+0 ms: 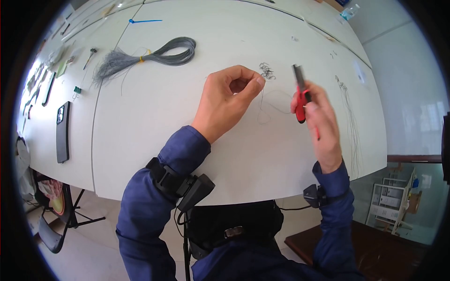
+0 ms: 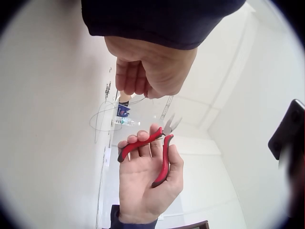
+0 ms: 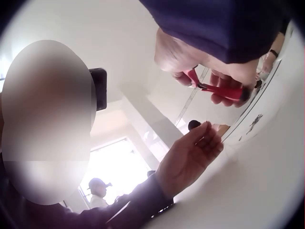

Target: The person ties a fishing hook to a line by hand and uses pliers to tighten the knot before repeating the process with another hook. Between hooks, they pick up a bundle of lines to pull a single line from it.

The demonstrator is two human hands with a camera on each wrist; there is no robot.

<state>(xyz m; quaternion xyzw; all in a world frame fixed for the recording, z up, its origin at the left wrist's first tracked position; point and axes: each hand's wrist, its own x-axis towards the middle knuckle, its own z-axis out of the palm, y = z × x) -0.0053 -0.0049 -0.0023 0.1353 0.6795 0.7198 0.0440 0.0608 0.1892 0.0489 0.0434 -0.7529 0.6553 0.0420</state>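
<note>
Holding one pair of pliers [image 1: 301, 110], centre-right: your right hand [image 1: 324, 126]. Pinching one thread [image 1: 260, 106], mid-frame: your left hand [image 1: 226, 102]. One grey bundle [image 1: 161, 56], upper left.

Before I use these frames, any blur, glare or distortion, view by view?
Head: fisheye bows edges of the flat white tabletop; right hand and red-and-black-handled metal pliers motion-blurred, left hand sharper. Left wrist: dark corners, pliers crisper. Right wrist: bright white window blown out, contrast hazy, large oval patch at left smeared out.
</note>
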